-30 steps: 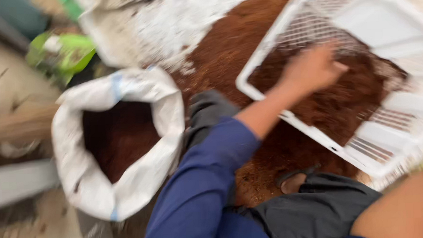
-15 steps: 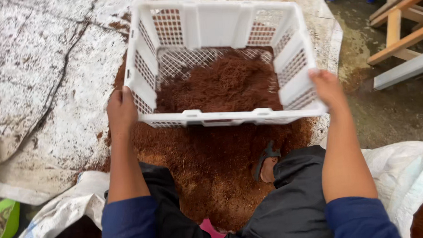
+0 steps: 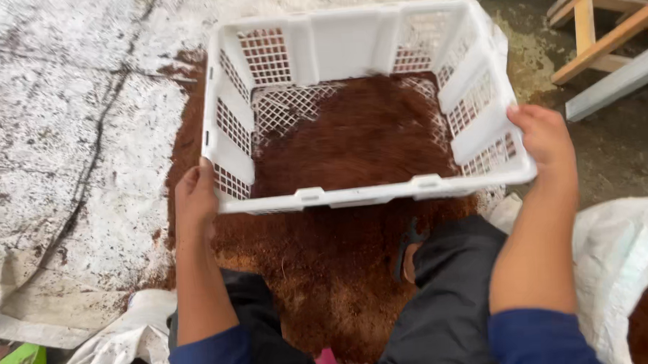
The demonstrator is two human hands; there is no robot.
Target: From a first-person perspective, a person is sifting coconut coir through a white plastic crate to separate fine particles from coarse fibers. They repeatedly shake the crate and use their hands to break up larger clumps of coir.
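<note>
A white plastic crate [image 3: 349,101] with lattice-patterned walls carries reddish-brown fibre [image 3: 358,140], the same rust tone as the heap [image 3: 321,277] below. Navy sleeves [image 3: 538,340], dark grey trousers [image 3: 453,293] and a speckled grey-white sheet [image 3: 59,128] surround it.

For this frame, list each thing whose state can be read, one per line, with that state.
White mesh crate: held up off the ground, partly filled with brown fibre.
Left hand: gripping the crate's near left corner.
Right hand: gripping the crate's near right corner.
Brown fibre pile: loose, heaped on the sheet below the crate.
White sack: open, brown fibre inside.
</note>
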